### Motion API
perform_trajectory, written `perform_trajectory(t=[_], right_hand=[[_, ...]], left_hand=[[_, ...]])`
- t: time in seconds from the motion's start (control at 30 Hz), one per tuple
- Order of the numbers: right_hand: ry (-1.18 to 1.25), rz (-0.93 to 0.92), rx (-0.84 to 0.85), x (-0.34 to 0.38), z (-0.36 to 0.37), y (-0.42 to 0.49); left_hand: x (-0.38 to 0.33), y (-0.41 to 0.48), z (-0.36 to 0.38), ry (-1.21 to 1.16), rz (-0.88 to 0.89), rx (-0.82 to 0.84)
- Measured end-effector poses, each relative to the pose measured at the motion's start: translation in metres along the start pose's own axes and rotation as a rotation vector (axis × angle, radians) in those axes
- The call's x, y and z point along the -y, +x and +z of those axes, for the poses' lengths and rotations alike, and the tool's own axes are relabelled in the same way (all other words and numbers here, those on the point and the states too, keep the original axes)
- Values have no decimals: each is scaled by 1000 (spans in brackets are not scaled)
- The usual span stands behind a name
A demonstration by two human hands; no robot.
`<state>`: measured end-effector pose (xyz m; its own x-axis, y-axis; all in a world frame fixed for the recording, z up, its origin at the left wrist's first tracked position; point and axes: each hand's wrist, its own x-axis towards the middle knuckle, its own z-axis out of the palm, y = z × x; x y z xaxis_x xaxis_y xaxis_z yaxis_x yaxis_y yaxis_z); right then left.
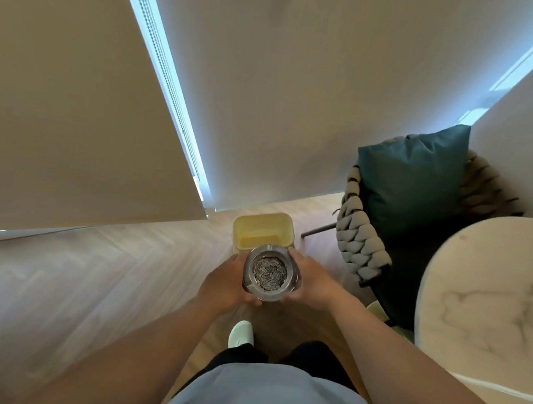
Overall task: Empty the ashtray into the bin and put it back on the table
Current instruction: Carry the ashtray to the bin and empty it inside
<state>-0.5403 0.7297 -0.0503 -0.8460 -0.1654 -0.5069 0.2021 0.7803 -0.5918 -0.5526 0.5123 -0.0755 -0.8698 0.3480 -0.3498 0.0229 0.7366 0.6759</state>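
Cupping the ashtray (270, 273) from both sides, I've got my left hand (226, 282) wrapped on its left wall and my right hand (312, 281) on its right, each grip closed firmly around it. It sits level between the palms, mouth up, full of grey ash, held in the air just short of the yellow bin (262, 229) on the floor. Risk now, as I judge it: tipping early would dump ash on the wood floor (99, 269) or my white shoe (241, 334), since the ashtray only overlaps the bin's near rim. Smooth glass could slip, too. Marble worktop (484, 296) waits off right, beside the woven chair (362, 239).
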Motion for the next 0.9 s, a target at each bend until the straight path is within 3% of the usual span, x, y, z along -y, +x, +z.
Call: perform_trajectory(t=[0.23,0.6,0.9], right_hand=[[128,45,34,5,-29,54],[817,358,-23,-23,-42,118],[859,417,52,-74,-34,186]], left_hand=[[6,37,-16,-10,-66,-57],[5,91,-3,-32,-225,-136],[30,154,36,-58,-253,-159]])
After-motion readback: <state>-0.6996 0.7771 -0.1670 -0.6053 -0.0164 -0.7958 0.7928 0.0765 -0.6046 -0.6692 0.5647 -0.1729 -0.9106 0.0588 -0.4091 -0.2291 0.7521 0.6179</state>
